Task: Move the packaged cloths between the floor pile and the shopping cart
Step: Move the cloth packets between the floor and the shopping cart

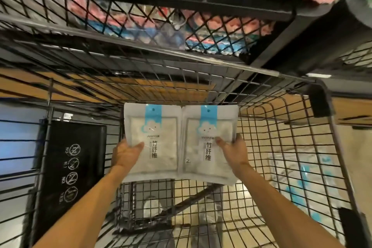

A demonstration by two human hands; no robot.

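Closest in, both arms reach out over the wire shopping cart (285,147), and each hand pinches one packaged cloth by its outer edge, thumb on top. The left hand (125,154) holds the left packet (153,141) at about 9 o'clock of the pair, and the right hand (233,152) holds the right packet (209,143) at 3 o'clock. The two white packets with blue cloud labels sit edge to edge, touching along the middle, held up above the cart floor rather than lying on it.

My worry: those grips are only on the side margins, and the film looks slick, so a packet could slide out of a thumb pinch and flop down crooked. The inner edges are unsupported too, so if the hands drift apart unevenly one packet might sag or twist.

Through the mesh at 4 o'clock there's what looks like the floor pile (302,177), blurry, with more blue and white packaging. A dropped packet caught on the cart rim could slip outside toward it.

Farther out at 12 o'clock a black mesh bin (161,26) of fluffy pink and blue goods hangs close overhead, so lifting the packets higher risks bumping it.
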